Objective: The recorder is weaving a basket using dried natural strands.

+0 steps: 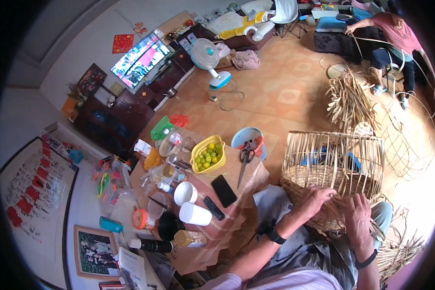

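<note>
A half-woven basket (299, 187) of dried tan straw strips rests on my lap, its lower part tightly woven and its upright stakes standing open above. At its near edge my left hand (314, 199) is closed in a pinch on a straw strip at the weave. Close to its right, my right hand (357, 216) has its fingers bent and pressed together at the same edge, also on straw. The fingertips of both hands are partly hidden among the strips. Blue material (354, 162) shows through the stakes.
Left of me, a cluttered table holds scissors (245, 164), a phone (224, 190), a yellow fruit basket (197, 166) and white containers. Straw bundles (349, 104) lie beyond the basket and at my right. A fan (205, 54) stands ahead; another person (396, 36) handles long strips at far right.
</note>
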A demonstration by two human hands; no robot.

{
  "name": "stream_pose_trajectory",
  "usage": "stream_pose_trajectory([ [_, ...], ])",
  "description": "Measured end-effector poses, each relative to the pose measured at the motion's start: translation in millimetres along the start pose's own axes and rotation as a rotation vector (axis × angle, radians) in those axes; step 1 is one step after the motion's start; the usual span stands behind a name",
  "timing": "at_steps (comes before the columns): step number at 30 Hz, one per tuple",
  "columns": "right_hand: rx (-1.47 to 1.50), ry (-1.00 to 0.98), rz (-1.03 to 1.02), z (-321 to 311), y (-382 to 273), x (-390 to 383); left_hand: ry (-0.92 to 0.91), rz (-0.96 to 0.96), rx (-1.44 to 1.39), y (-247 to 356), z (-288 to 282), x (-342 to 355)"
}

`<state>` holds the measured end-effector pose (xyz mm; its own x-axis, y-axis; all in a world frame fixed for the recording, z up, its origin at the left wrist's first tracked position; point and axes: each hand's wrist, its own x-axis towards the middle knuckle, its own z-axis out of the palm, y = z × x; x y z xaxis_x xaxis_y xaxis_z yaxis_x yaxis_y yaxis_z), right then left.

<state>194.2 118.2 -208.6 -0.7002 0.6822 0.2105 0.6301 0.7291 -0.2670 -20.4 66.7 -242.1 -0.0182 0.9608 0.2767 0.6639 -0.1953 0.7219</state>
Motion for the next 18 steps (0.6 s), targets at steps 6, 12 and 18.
stream_pose_trajectory([
  [6, 0.054, -0.056, -0.125, -9.0, -5.8, 15.9, -0.14, -0.193, -0.126, -2.3, -31.2, 1.6],
  [12, 0.097, -0.007, -0.12, -6.1, 24.4, 1.3, -0.282, -0.185, -0.204, 2.8, -51.4, 19.6],
  [18, 0.165, 0.169, -0.015, -23.6, -20.5, -22.2, -0.407, -0.254, -0.168, -7.9, -57.1, 22.2],
])
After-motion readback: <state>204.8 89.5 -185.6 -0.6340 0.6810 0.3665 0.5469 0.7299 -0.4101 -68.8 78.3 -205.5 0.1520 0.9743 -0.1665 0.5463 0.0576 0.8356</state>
